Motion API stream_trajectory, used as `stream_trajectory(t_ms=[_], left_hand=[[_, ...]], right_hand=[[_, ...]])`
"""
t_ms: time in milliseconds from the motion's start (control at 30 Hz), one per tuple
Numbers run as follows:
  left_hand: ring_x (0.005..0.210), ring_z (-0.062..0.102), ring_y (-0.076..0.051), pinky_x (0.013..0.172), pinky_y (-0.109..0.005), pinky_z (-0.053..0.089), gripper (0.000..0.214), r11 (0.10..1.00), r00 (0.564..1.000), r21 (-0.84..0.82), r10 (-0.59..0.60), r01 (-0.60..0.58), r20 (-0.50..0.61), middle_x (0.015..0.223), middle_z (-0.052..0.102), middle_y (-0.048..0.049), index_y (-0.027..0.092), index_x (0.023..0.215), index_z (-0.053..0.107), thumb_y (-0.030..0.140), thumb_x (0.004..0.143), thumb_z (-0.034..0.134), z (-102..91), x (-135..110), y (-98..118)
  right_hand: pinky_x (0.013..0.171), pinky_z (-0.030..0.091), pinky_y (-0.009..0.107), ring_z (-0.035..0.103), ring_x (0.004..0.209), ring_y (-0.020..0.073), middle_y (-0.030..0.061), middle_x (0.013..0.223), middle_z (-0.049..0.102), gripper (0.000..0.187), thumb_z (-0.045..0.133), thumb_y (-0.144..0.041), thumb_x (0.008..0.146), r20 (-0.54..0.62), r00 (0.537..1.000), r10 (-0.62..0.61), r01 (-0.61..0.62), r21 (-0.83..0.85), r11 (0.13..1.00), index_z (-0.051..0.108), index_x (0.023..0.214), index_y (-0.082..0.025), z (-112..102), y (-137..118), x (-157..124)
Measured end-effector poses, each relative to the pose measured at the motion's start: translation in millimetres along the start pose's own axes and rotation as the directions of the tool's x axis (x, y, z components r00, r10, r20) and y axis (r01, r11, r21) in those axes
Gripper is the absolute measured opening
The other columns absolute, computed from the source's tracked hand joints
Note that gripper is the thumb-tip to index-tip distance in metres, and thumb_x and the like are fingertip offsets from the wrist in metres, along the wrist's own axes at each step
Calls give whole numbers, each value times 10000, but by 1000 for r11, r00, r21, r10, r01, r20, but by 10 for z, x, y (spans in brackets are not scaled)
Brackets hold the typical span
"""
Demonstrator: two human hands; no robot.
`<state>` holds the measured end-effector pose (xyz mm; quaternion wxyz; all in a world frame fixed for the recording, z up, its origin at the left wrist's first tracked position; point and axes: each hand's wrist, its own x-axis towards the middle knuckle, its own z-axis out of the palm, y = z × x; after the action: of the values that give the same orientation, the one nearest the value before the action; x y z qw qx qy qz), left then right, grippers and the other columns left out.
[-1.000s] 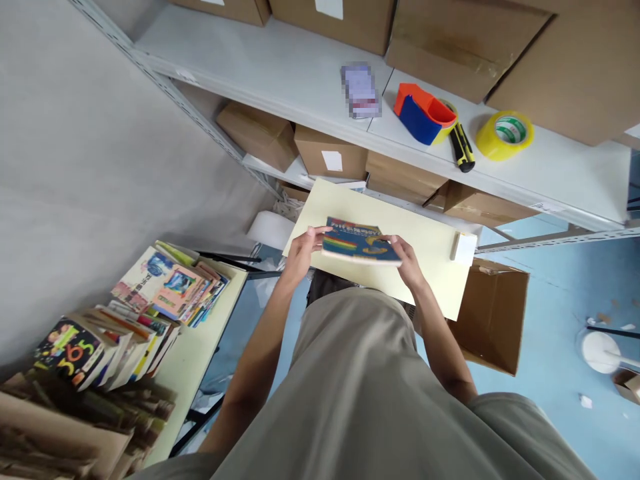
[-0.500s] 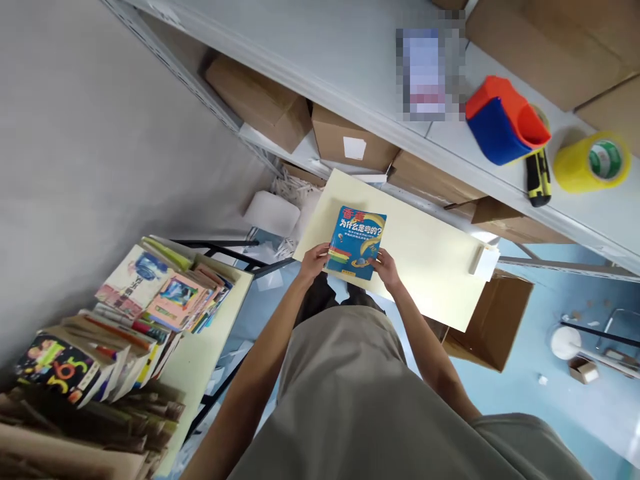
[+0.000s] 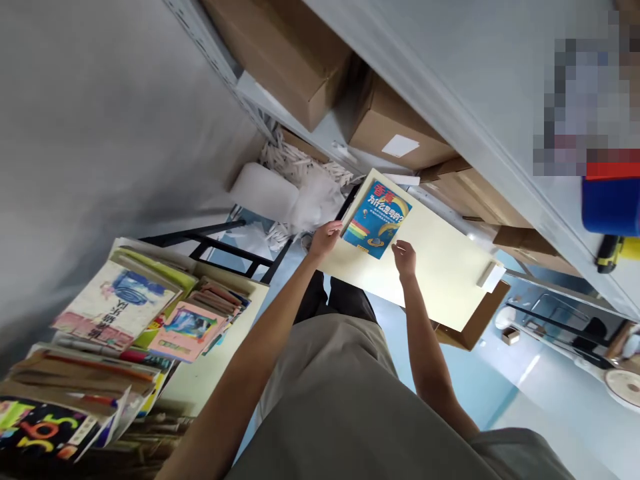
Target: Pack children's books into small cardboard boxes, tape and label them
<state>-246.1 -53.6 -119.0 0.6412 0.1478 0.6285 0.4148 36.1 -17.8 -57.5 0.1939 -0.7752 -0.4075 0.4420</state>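
A blue book (image 3: 378,219) with red and white Chinese characters and a yellow banana on its cover lies on the cream tabletop (image 3: 435,267). My left hand (image 3: 327,239) is beside the book's left edge, fingers loosely bent and not wrapped round it; whether the fingertips touch the edge is hard to tell. Just off the lower right side of the book, my right hand (image 3: 404,257) hovers with loosely curled fingers and holds nothing.
Stacked books (image 3: 125,300) stand on a side table at left. Cardboard boxes (image 3: 405,127) fill the shelf behind the tabletop. A white block (image 3: 490,277) sits at the table's right end, and an open carton (image 3: 473,327) is below it. A blue-and-red holder (image 3: 613,200) rests on the upper shelf.
The book has gone from both hands' hold to lying farther back on the tabletop. My right hand has come away from it. The camera view has turned and shifted left.
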Motion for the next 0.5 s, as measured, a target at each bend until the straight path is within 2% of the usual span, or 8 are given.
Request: stream_trajectory(t_ms=[100, 133, 200, 267, 367, 433, 500], left_hand=[[1034, 815, -261, 971, -367, 645, 165, 983, 967, -100, -171, 154, -188, 1117, 872, -117, 210, 1035, 834, 224, 876, 793, -286, -15, -213], [971, 805, -244, 938, -360, 641, 134, 970, 944, -129, -230, 204, -236, 1041, 860, -103, 208, 1005, 820, 215, 876, 785, -367, -4, -287], [859, 776, -221, 873, -350, 631, 83, 943, 899, -182, -324, 280, -296, 912, 817, -71, 205, 952, 789, 193, 871, 776, -497, 45, -432], [779, 748, -206, 814, -340, 616, 78, 918, 868, -235, -383, 319, -315, 855, 791, -54, 203, 943, 769, 171, 872, 767, -588, 127, -570], [712, 715, -180, 748, -308, 584, 118, 881, 830, -321, -448, 348, -331, 850, 792, -41, 198, 972, 760, 126, 879, 753, -678, 320, -779], [691, 695, -158, 730, -284, 565, 137, 860, 809, -373, -476, 348, -343, 846, 786, -30, 195, 985, 750, 99, 887, 749, -725, 518, -940], [681, 679, -143, 724, -271, 553, 143, 837, 786, -425, -505, 345, -357, 832, 769, -24, 191, 989, 735, 78, 902, 742, -770, 789, -1135]], right_hand=[[1026, 659, 508, 770, 1093, 308, 149, 1172, 821, 411, 763, -617, 821, 3, 990, -143, 142, -142, 980, 704, 1030, -268, 79, -273, -43], [1039, 661, 504, 771, 1117, 308, 151, 1205, 826, 388, 755, -599, 858, 44, 981, -189, 194, -157, 968, 725, 1056, -268, 181, -409, -19], [1048, 666, 472, 769, 1166, 300, 137, 1241, 829, 339, 760, -558, 921, 160, 953, -259, 281, -135, 950, 752, 1096, -268, 513, -708, 100], [1088, 652, 443, 766, 1177, 280, 110, 1227, 827, 284, 783, -512, 961, 293, 905, -307, 350, -107, 931, 766, 1101, -266, 997, -982, 321], [1204, 596, 465, 768, 1190, 270, 77, 1133, 827, 186, 840, -393, 975, 479, 835, -271, 379, -145, 914, 768, 1065, -247, 1886, -1218, 829], [1289, 538, 514, 767, 1229, 284, 74, 1107, 829, 135, 847, -312, 961, 592, 781, -197, 411, -250, 876, 758, 1021, -230, 2490, -1209, 1248], [1353, 468, 551, 751, 1318, 315, 87, 1110, 827, 116, 856, -230, 924, 665, 743, -76, 419, -374, 827, 742, 920, -213, 3032, -1058, 1683]])
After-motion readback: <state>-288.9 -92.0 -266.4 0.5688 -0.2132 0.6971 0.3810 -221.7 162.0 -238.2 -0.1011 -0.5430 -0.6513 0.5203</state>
